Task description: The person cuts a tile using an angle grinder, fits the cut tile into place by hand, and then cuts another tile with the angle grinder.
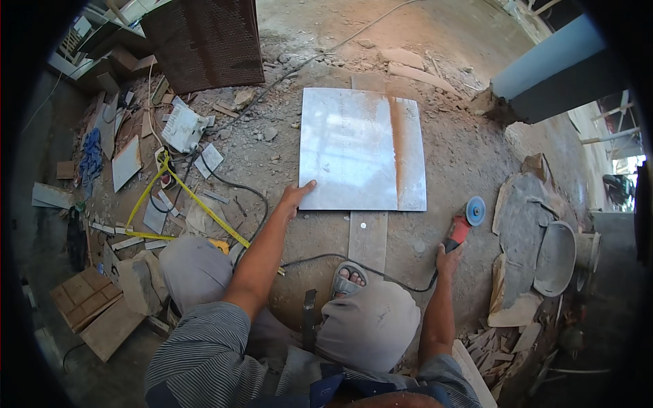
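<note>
A square, glossy grey tile (347, 149) with a brown dusty strip near its right side lies in front of me, on a narrow board (367, 238). My left hand (296, 197) grips its near left corner, thumb on top and fingers hidden at the edge. To the right of the tile, my right hand (449, 258) is wrapped round the rear of a red and black angle grinder (460, 231). The grinder's blue-grey disc (475, 211) faces up, apart from the tile. Whether it spins, I cannot tell.
A black cable (326, 257) runs from the grinder past my foot. Left lie a yellow tape measure (211, 212), a white box (183, 127) and tile scraps. A brown panel (204, 44) stands behind; a pillar (551, 68) is at far right, a grey basin (554, 258) nearer.
</note>
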Motion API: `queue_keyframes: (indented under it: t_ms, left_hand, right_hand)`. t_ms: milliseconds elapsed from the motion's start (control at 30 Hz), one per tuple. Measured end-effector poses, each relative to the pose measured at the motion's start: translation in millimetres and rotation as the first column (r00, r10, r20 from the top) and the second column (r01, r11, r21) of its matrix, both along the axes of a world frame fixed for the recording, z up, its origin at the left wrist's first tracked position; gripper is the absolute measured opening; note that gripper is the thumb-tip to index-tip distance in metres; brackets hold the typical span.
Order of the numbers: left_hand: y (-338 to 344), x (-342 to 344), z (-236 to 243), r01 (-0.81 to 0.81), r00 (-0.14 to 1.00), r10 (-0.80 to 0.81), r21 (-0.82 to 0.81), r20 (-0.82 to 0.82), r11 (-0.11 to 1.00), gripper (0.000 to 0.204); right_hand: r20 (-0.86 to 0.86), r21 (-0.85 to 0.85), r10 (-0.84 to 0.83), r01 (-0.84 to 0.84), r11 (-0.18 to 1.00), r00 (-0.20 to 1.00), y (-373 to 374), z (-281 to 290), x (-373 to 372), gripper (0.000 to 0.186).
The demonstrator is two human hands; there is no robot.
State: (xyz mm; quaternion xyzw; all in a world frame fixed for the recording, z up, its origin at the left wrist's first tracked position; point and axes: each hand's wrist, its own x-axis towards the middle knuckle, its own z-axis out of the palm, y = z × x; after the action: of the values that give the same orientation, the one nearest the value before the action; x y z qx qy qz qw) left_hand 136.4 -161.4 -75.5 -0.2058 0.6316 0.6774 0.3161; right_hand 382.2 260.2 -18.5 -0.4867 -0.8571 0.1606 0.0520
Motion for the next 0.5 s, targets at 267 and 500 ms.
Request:
queue_keyframes:
  t_ms: [267,500]
  left_hand:
    - [2,-8,21,-0.064,0.982,-0.003,0.346,0.19,0.936,0.065]
    - [6,2,44,-0.057,0.979,-0.05,0.501,0.197,0.864,0.064]
  right_hand:
    - [-0.066,0.007,0.045,-0.044,0.999,0.997,-1,-2,15,0.086]
    - [-0.018,-0.04,0.031,-0.032,0.999,0.999,-8,6,22,0.083]
